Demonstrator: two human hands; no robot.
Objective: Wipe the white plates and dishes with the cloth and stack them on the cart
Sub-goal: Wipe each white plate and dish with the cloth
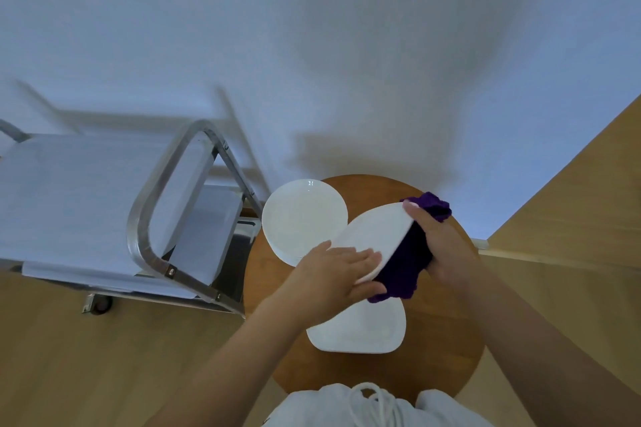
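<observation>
Here, over a round wooden table (433, 350) by a white wall (312, 45), both hands' fingers pinch 1 plate (378, 232), apparently tilted.

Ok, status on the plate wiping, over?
Left hand steadies tilted plate. Right hand presses purple cloth under it. Two dishes wait on round table. Cart top bare.

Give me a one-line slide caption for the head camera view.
Left hand steadies a tilted white dish while the right hand wipes it with a purple cloth above a round wooden table.
</observation>
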